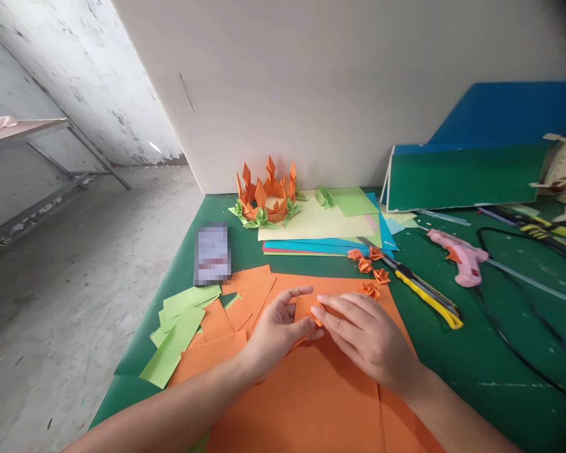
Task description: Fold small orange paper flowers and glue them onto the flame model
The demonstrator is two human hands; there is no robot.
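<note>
Between my two hands is a small piece of orange paper (305, 306), partly folded at its lower right corner. My left hand (276, 324) pinches it from the left, thumb on the near side and index finger stretched behind. The fingertips of my right hand (365, 336) press on the folded corner. Below both hands lie large orange sheets (306, 402). Just beyond my right hand sit several small folded orange paper flowers (368, 290). An orange paper crown (268, 204) with green leaf shapes around its base stands at the back.
Cut green strips (174, 346) and orange pieces (219, 319) lie at the left, near a phone (212, 253). Coloured sheets (316, 229) are stacked behind. A yellow utility knife (427, 292) and a corded pink glue gun (462, 255) rest at the right. A blue-green board (466, 176) leans behind.
</note>
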